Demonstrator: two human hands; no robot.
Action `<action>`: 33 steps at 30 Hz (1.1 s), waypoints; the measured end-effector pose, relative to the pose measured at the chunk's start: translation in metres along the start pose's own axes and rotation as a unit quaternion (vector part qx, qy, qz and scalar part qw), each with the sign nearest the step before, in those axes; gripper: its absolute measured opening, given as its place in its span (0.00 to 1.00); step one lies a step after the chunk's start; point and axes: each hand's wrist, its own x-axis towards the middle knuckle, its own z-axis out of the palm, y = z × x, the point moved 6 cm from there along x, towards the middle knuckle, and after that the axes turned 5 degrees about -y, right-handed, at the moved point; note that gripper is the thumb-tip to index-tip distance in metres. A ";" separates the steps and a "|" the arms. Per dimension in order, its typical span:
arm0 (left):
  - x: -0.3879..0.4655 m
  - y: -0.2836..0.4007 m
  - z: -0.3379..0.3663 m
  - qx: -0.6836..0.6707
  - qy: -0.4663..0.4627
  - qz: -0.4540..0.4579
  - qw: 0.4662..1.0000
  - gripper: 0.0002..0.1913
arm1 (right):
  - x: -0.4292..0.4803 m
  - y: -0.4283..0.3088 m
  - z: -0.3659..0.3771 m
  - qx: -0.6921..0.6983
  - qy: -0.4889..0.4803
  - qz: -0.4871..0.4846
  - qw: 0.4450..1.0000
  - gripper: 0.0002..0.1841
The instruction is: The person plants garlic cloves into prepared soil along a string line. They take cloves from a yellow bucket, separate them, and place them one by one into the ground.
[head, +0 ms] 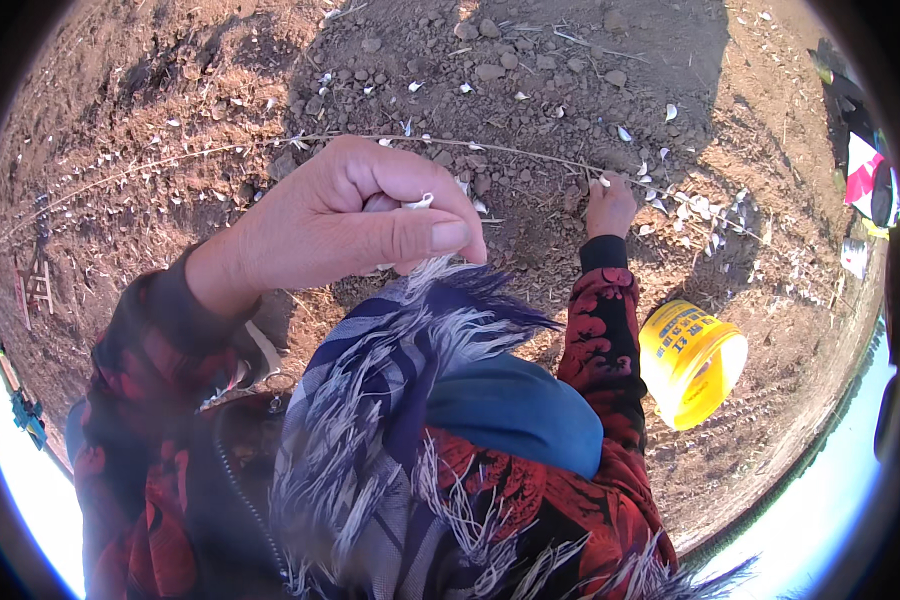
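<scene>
My left hand (360, 214) is raised in front of my chest, its fingers curled around garlic cloves; the papery white tip of one garlic clove (420, 201) pokes out above the thumb. How many are inside the palm is hidden. Farther off, my right hand (612, 208) reaches down to the soil by a taut string (521, 152), with a pale garlic clove (604, 181) at its fingertips. Loose garlic cloves (682, 217) lie scattered just right of it. Beyond the string, other cloves (466, 88) sit spaced out in a row in the soil.
A yellow plastic bucket (671, 352) bearing writing lies tipped beside my right forearm. My fringed scarf (367, 360) hangs low below the left hand. Clods (489, 72) dot the tilled ground. A small wooden frame (37, 285) lies far left; bright fabric items (866, 176) are far right.
</scene>
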 end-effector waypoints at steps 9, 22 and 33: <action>-0.051 -0.109 0.077 0.177 -0.325 -0.100 0.923 0.11 | 0.013 0.047 0.029 0.027 -0.055 -0.011 0.998 0.08; -0.054 -0.171 0.053 0.177 -0.227 -0.237 0.928 0.12 | -0.056 -0.026 0.003 0.283 -0.085 -0.004 0.955 0.05; -0.027 -0.148 -0.040 0.102 0.073 -0.297 0.947 0.13 | -0.063 -0.075 0.039 0.117 -0.219 0.000 0.969 0.07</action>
